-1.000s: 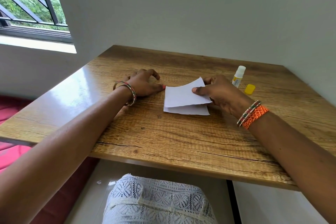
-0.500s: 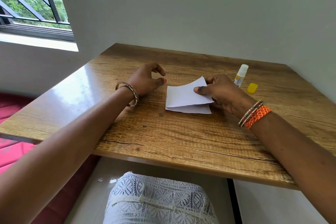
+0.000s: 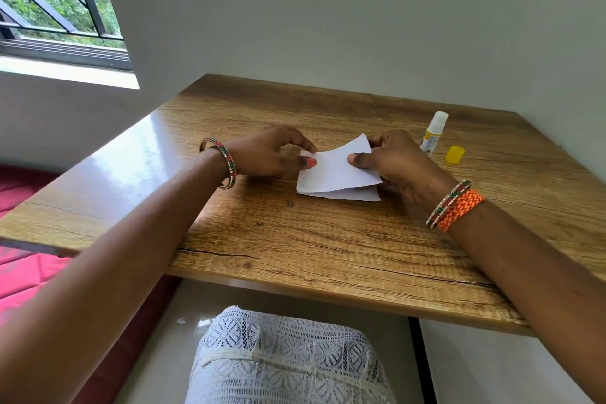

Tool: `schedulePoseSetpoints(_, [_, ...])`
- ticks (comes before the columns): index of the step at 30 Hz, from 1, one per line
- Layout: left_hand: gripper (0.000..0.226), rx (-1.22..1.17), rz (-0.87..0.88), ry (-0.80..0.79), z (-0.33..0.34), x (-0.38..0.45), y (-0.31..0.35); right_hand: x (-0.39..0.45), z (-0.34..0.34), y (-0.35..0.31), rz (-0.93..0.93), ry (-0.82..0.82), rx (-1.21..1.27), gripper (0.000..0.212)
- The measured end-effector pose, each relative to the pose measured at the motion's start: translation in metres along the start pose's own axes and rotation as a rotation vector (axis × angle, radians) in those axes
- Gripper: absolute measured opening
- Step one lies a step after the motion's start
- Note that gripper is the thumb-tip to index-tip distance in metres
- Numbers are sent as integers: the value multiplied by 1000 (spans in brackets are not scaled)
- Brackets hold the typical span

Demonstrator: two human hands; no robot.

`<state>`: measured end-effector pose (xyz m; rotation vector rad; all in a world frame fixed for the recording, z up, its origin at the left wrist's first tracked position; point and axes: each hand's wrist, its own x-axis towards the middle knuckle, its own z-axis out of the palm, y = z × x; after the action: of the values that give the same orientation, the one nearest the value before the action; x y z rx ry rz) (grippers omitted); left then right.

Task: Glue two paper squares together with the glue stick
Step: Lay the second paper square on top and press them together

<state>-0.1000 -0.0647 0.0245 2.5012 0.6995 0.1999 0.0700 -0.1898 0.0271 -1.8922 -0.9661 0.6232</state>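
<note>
Both hands (image 3: 269,154) (image 3: 393,161) pinch upper paper square (image 3: 334,170) above lower square (image 3: 354,195)

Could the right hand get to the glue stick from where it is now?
Probably yes: the glue stick stands upright just beyond the right hand, nothing between them, though that hand holds the top paper square.

glue stick (image 3: 433,133) and cap (image 3: 454,154) right, near table (image 3: 295,239) open
</note>
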Motion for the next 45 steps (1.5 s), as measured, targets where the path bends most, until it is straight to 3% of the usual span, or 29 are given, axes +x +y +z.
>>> schedulePoseSetpoints(16, [53,214,-113,-106,2,-7,4,-1,1,4,-104,67,-90,40])
schedulePoseSetpoints(30, [54,235,-128,-113,4,-13,11,-7,-2,13,-353,220,-575,39])
schedulePoseSetpoints(45, [64,285,-118,-155,5,-11,8,-9,3,16,-472,253,-665,40])
